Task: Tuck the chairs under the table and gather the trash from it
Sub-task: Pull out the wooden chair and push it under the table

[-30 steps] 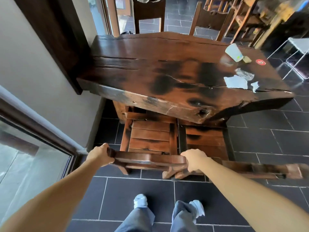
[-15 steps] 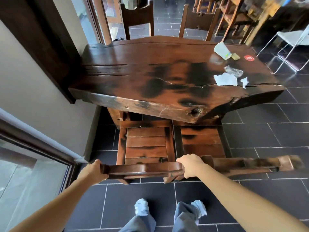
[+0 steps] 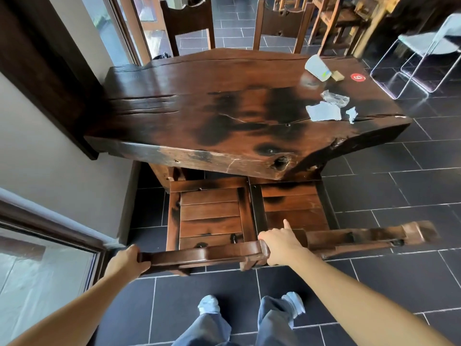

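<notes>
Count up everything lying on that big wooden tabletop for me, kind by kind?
Paper cup, tipped on its side: 1
Small tan block: 1
Clear crumpled wrapper: 1
Torn white paper scraps: 2
Red numbered sticker: 1
Total: 6

The person wears loose blue-grey trousers (image 3: 207, 329) falling over white shoes (image 3: 209, 303), and both arms are bare from the left hand (image 3: 128, 260) and right hand (image 3: 280, 244) upward.
</notes>
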